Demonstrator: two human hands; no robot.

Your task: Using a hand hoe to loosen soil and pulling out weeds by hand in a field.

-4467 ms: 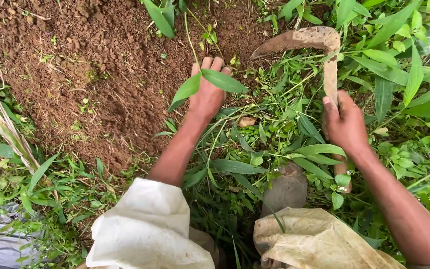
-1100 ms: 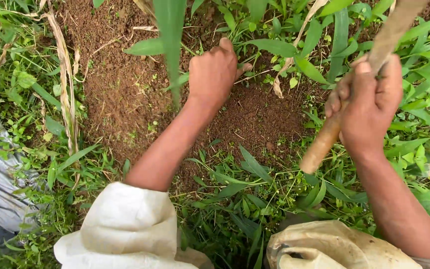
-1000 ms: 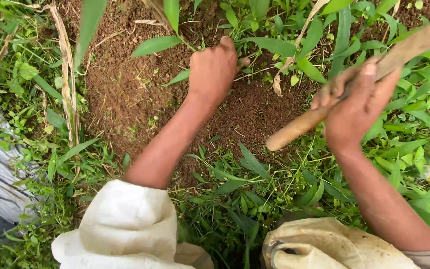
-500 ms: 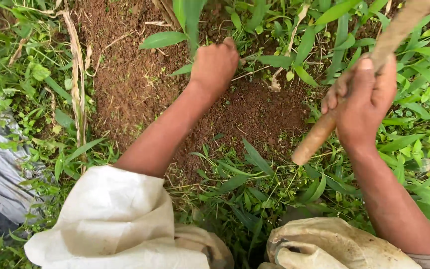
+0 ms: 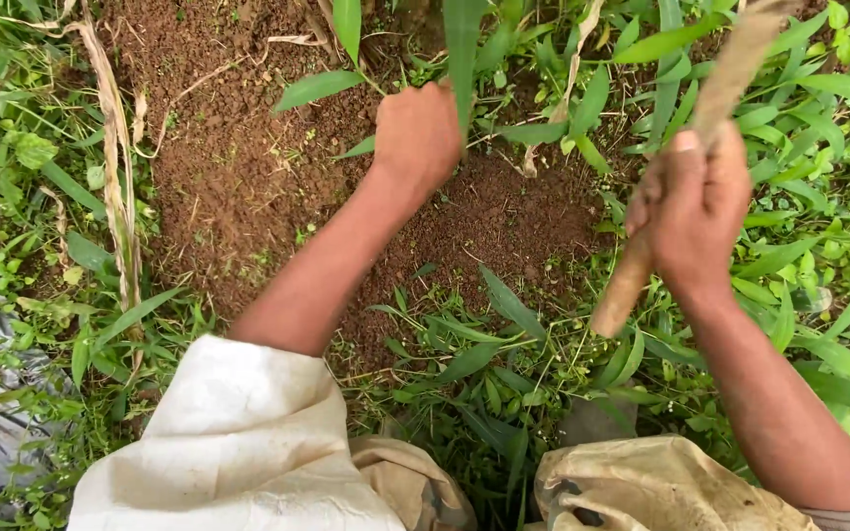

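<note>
Right hand (image 5: 693, 211) shifted slightly, fist round wooden handle (image 5: 686, 157), slanting up-right.

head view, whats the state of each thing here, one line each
left hand: closed around the base of a green plant
green plant: upright, rooted in soil
right hand: gripping the wooden handle
wooden handle: raised, slanted, upper end out of frame
soil patch: bare, loose, crumbly

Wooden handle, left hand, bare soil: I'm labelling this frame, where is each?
wooden handle (image 5: 624, 286), head view, lower end.
left hand (image 5: 417, 133), head view, back of fist.
bare soil (image 5: 238, 147), head view, open patch.
</note>
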